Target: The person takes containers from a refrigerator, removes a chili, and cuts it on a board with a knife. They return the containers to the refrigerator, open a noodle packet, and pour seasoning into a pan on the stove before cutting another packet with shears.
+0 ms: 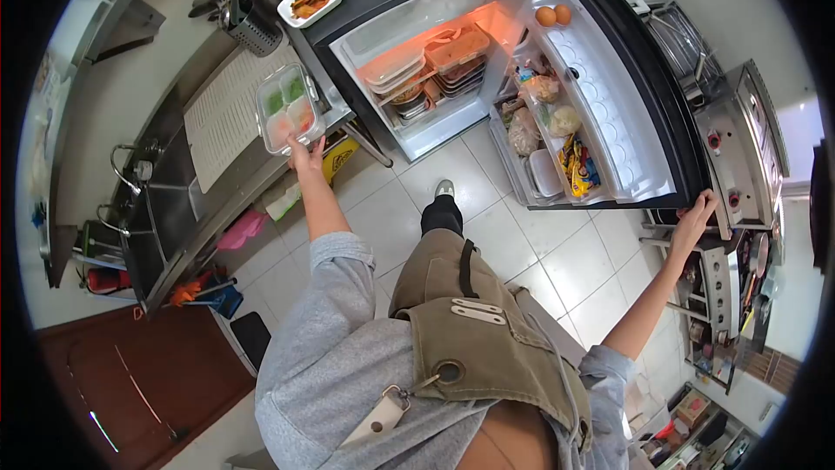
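Observation:
My left hand [305, 157] grips the near edge of a clear divided food container [290, 110], with green and reddish food showing in its compartments. The container is over the front edge of the steel counter. Out to the right, my right hand [696, 220] has its fingers curled round the edge of the open refrigerator door [639, 79]. Inside the lit refrigerator [461, 118] stand stacks of lidded food containers [457, 53]. The door shelves carry two eggs [553, 15], bagged food [564, 120] and a yellow-and-blue packet [577, 167].
A white dish of orange-brown food [311, 1] stands on the refrigerator's black top. Left of it are a utensil holder [255, 33], a ribbed drainboard [228, 109] and a sink [165, 209]. A stove [739, 148] is beyond the door. Below lies the tiled floor [374, 209].

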Demonstrator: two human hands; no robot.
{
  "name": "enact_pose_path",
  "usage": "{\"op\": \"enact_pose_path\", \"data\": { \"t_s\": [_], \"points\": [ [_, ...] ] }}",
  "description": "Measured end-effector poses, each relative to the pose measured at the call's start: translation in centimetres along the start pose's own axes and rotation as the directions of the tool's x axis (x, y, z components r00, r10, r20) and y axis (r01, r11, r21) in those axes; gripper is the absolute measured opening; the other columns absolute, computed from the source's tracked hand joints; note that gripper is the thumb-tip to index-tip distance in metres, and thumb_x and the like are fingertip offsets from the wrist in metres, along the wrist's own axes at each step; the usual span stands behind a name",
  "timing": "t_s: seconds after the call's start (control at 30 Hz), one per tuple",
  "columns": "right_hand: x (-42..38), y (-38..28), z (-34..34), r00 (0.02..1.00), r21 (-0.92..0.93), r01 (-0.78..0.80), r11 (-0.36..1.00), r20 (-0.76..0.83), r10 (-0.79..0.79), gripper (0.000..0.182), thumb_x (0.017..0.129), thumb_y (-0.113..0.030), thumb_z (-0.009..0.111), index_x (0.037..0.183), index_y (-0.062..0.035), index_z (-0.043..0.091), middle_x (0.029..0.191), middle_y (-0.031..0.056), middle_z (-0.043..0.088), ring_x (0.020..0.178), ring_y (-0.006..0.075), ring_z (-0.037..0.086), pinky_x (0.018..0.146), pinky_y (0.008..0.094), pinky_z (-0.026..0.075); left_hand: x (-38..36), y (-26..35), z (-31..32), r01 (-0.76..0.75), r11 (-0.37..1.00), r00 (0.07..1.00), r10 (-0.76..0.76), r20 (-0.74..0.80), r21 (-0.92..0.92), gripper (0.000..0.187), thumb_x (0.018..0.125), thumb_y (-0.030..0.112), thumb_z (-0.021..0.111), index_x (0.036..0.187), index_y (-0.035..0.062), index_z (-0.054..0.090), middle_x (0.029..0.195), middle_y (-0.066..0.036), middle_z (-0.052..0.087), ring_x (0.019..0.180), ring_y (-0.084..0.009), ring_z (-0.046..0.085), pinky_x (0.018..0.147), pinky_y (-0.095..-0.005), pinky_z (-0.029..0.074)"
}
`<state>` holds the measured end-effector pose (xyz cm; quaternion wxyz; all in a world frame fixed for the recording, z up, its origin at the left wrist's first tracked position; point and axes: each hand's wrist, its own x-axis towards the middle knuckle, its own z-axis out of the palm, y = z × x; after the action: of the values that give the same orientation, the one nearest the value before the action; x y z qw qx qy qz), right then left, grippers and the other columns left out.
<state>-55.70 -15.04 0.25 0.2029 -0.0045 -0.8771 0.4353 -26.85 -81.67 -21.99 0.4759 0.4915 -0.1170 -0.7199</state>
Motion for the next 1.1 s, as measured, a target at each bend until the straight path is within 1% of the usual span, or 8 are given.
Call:
{"op": "enact_pose_path", "data": {
  "t_s": [0.07, 0.33, 0.53, 0.6, 0.67, 0.83, 0.9, 1.1],
  "points": [
    [-0.1, -0.2, 0.0, 1.0, -0.013, 0.019, 1.0, -0.003, -0.019, 0.022, 0.095, -0.025, 0.035, 0.104, -0.0069, 0.044, 0.081, 0.0088, 0.05, 0.056, 0.0146, 0.047, 0.056, 0.0286, 0.041, -0.6, -0.4, -0.7, -0.017, 1.0, 0.998, 0.017, 0.055, -0.011, 0.073, 0.075, 0.027, 0.068, 0.131, 0.006, 0.025, 0.125, -0.02, 0.036, 0.106, -0.0384, 0.044, 0.085, -0.0576, 0.047],
    [0.1, -0.3, 0.1, 1.0, -0.043, 0.004, 0.999, -0.025, -0.005, 0.021, 0.095, -0.023, 0.034, 0.104, -0.0075, 0.044, 0.078, 0.0105, 0.052, 0.055, 0.016, 0.047, 0.056, 0.0301, 0.04, -10.7, -3.1, -10.2, -0.036, 0.999, 0.939, 0.022, 0.344, 0.035, 0.06, 0.081, 0.022, 0.063, 0.132, 0.0115, 0.034, 0.128, -0.009, 0.044, 0.114, -0.0256, 0.045, 0.094, -0.0403, 0.042],
    [1.1, 0.5, 0.5, 0.996, -0.029, 0.031, 0.999, -0.081, -0.033, 0.019, 0.095, -0.02, 0.034, 0.105, -0.0083, 0.045, 0.084, 0.0065, 0.053, 0.058, 0.0122, 0.045, 0.056, 0.0259, 0.039, -16.9, -6.2, -18.2, 0.252, 0.925, 0.862, -0.347, 0.369, 0.283, 0.047, 0.081, 0.01, 0.059, 0.124, 0.0022, 0.041, 0.121, -0.01, 0.051, 0.109, -0.0224, 0.052, 0.095, -0.0355, 0.044],
    [1.4, 0.1, 0.7, 0.995, 0.007, -0.008, 1.0, -0.103, 0.009, 0.019, 0.095, -0.02, 0.034, 0.105, -0.0087, 0.046, 0.091, 0.0043, 0.052, 0.065, 0.0109, 0.046, 0.057, 0.0243, 0.04, -18.1, -7.8, -16.9, 0.288, 0.895, 0.84, -0.407, 0.359, 0.34, 0.046, 0.08, 0.01, 0.059, 0.122, 0.0019, 0.043, 0.118, -0.01, 0.053, 0.107, -0.0219, 0.053, 0.094, -0.0347, 0.044],
    [1.7, -0.4, 0.9, 0.993, 0.004, -0.066, 0.998, -0.093, 0.066, 0.02, 0.095, -0.021, 0.033, 0.103, -0.0082, 0.045, 0.094, 0.004, 0.052, 0.07, 0.0111, 0.047, 0.061, 0.0237, 0.041, -17.9, -9.9, -13.7, 0.381, 0.752, 0.736, -0.599, 0.317, 0.538, 0.045, 0.079, 0.009, 0.06, 0.12, 0.002, 0.045, 0.115, -0.009, 0.054, 0.106, -0.0204, 0.054, 0.092, -0.0329, 0.045],
    [2.5, 1.2, 1.1, 0.987, -0.069, 0.015, 0.998, -0.156, -0.025, 0.019, 0.095, -0.02, 0.032, 0.102, -0.0079, 0.045, 0.096, 0.0023, 0.05, 0.072, 0.0107, 0.045, 0.063, 0.0229, 0.04, -14.0, -19.0, -2.6, 0.242, 0.628, 0.716, -0.63, 0.301, 0.739, 0.035, 0.079, 0.011, 0.061, 0.112, 0.0028, 0.051, 0.108, -0.006, 0.056, 0.098, -0.0169, 0.056, 0.085, -0.0313, 0.048],
    [1.9, -0.8, 1.0, 0.986, 0.041, -0.138, 0.99, -0.085, 0.141, 0.018, 0.095, -0.019, 0.032, 0.102, -0.0081, 0.045, 0.097, 0.0017, 0.049, 0.073, 0.0101, 0.045, 0.064, 0.023, 0.041, -10.8, -24.0, 0.3, 0.249, 0.658, 0.764, -0.584, 0.274, 0.711, 0.032, 0.079, 0.013, 0.062, 0.108, 0.0035, 0.053, 0.104, -0.004, 0.057, 0.094, -0.0149, 0.056, 0.08, -0.0291, 0.049],
    [1.1, -0.7, 0.9, 0.976, 0.094, -0.187, 0.978, -0.092, 0.195, 0.016, 0.093, -0.015, 0.031, 0.101, -0.0102, 0.043, 0.104, 0.0022, 0.042, 0.081, 0.0092, 0.043, 0.065, 0.0234, 0.042, -7.3, -32.8, 10.8, 0.353, 0.817, 0.764, -0.533, 0.363, 0.456, 0.031, 0.08, 0.016, 0.062, 0.108, 0.0058, 0.053, 0.1, -0.003, 0.057, 0.095, -0.0158, 0.057, 0.083, -0.029, 0.05]
  ]
}}
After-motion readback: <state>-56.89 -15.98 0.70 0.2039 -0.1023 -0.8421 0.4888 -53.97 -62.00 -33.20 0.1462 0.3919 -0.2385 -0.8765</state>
